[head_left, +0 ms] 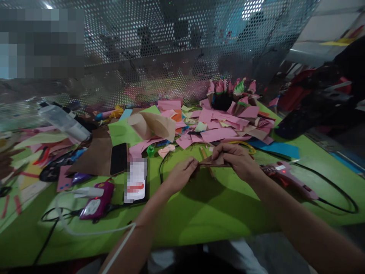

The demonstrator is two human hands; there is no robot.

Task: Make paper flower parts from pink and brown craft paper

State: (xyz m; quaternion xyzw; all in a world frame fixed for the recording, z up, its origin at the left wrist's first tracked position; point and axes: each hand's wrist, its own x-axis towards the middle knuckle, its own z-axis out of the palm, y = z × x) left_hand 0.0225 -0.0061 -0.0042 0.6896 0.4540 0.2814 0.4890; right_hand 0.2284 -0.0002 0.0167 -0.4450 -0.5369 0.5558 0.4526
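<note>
Between my two hands is a piece of folded brown paper, held just above the green table. My left hand pinches its left end, fingers closed. At its right side my right hand grips the paper between thumb and fingers. Beneath the paper a thin yellowish stick lies partly hidden. To the right of my right hand rests a pink hot glue gun with a lit red light. A small pale pink paper shape lies beyond my left hand.
Pink paper scraps pile up along the back, before a perforated metal screen. Small paper ice-cream cones stand there. At left are a lit phone, a dark phone, a magenta power strip with cables, and a clear bottle.
</note>
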